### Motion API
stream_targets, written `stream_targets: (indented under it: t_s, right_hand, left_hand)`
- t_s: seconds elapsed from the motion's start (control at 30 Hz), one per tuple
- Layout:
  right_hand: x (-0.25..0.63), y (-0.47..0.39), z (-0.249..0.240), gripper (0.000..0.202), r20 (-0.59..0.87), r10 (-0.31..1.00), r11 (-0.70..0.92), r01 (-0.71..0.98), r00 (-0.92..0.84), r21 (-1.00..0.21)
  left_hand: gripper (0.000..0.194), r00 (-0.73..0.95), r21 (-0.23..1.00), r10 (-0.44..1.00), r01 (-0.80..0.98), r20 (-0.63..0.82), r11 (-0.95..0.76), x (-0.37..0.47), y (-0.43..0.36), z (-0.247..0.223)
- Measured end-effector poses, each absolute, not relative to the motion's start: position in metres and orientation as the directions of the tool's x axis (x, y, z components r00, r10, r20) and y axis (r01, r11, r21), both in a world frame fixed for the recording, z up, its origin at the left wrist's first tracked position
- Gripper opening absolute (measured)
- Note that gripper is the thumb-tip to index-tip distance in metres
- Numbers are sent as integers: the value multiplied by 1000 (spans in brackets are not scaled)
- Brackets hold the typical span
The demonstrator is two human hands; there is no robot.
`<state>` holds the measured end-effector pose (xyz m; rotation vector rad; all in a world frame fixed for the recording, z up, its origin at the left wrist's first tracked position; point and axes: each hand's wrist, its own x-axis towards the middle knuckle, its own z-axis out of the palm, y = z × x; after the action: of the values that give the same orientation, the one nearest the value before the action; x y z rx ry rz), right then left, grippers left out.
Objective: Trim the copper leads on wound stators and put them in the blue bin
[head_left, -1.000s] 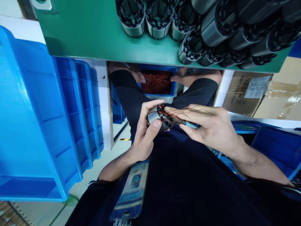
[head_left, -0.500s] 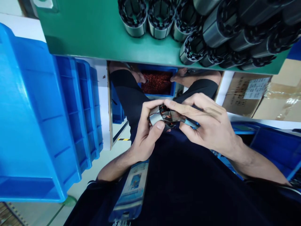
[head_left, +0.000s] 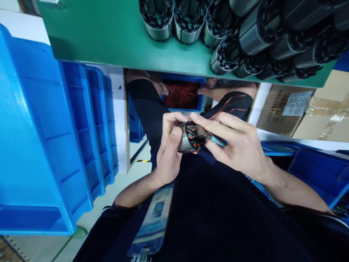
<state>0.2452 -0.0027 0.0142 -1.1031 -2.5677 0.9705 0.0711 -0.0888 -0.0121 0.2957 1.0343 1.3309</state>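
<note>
My left hand (head_left: 168, 154) is wrapped round a motor stator (head_left: 185, 142), a silvery ring with black slotted ends and copper windings, tilted on its side over my lap. My right hand (head_left: 240, 145) grips a pair of wire cutters with teal handles (head_left: 217, 140); their metal jaws lie at the stator's right end, partly hidden by my fingers. My right index finger reaches across to the stator's top edge, close to my left fingertips. Thin copper wires (head_left: 225, 104) stick out above my right fingers, over my right thigh.
Several stators (head_left: 188, 22) stand on the green worktop (head_left: 103, 36) ahead. Below it, between my feet, a blue bin (head_left: 182, 95) holds reddish copper scraps. Stacked blue crates (head_left: 35, 127) rise at left. A cardboard box (head_left: 321, 105) sits at right, above another blue crate (head_left: 320, 171).
The stator has turned in my left hand and shifted slightly right, and my left thumb has moved up on it. Copper wires now show above my right hand, which keeps the cutters.
</note>
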Motion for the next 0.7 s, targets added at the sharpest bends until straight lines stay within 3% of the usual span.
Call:
stream_targets:
  t_s: [0.17, 0.5, 0.6, 0.7]
  right_hand:
    - [247, -6, 8, 56, -90, 711, 520, 607, -697, -600]
    - [237, 12, -36, 41, -205, 689, 220, 470, -695, -855]
    - [235, 9, -30, 39, -254, 684, 63, 403, -684, -913]
    - [230, 0, -23, 37, -237, 627, -28, 282, -743, -959]
  left_hand:
    - [22, -107, 700, 868, -642, -486, 313, 72, -90, -15]
    - [25, -166, 729, 834, -592, -526, 342, 66, -91, -56]
    - [24, -291, 902, 880, -333, -376, 276, 59, -97, -57]
    - [24, -319, 993, 947, 102, -26, 61, 52, -98, -52]
